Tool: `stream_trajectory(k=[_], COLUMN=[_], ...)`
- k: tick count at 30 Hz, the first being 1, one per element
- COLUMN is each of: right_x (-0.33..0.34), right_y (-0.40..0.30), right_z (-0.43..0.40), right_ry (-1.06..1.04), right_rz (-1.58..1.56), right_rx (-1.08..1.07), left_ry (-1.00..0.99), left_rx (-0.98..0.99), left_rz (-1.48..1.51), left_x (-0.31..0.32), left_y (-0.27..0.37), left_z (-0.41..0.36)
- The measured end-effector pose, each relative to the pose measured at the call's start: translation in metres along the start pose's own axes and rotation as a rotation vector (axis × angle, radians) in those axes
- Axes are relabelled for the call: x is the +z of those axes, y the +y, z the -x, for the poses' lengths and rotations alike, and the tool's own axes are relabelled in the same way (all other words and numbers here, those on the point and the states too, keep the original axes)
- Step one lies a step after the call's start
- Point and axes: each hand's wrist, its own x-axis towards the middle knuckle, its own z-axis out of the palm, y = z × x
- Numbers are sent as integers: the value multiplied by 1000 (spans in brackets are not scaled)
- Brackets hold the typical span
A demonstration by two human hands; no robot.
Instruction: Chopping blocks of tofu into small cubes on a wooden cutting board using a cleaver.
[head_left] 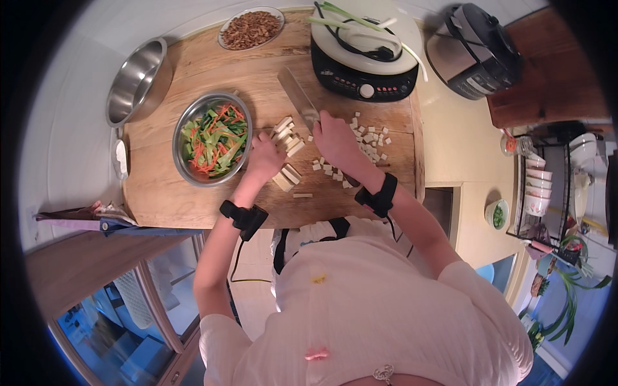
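My right hand is closed on the handle of a cleaver-like kitchen knife, whose broad blade points up and left above the wooden board. Small white cubes, likely tofu, are scattered to the right of and below that hand. My left hand rests at the left side of pale tofu-like sticks; its fingertips are partly hidden, so its hold is unclear. More sticks lie just below. Left of this hand stands a steel bowl of sliced greens and carrot shreds.
An empty steel basin leans at the left wall. A plate of brown chopped food sits at the back. Scallions and a coiled cord lie on a black-and-white appliance. An electric cooker and dish rack stand right.
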Motion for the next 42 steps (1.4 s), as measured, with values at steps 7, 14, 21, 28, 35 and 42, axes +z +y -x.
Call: stream_trajectory(k=[7, 14, 21, 28, 35, 42], right_x=[13, 18, 8, 3, -5, -18], right_y=[-7, -8, -19, -17, 4, 26], right_z=[7, 10, 23, 31, 35, 43], right_ry=[-26, -21, -36, 68, 176, 75], right_rz=[184, 185, 192, 197, 46, -693], right_rx=[-43, -88, -101, 12, 45, 265], left_ry=[273, 296, -2, 77, 69, -62], left_rx=[90, 95, -95, 306, 392, 470], left_rz=[172, 252, 277, 9, -396, -352], left_x=[20, 23, 0, 2, 6, -15], left_y=[-9, -14, 12, 10, 6, 18], left_z=[-8, -17, -8, -2, -10, -8])
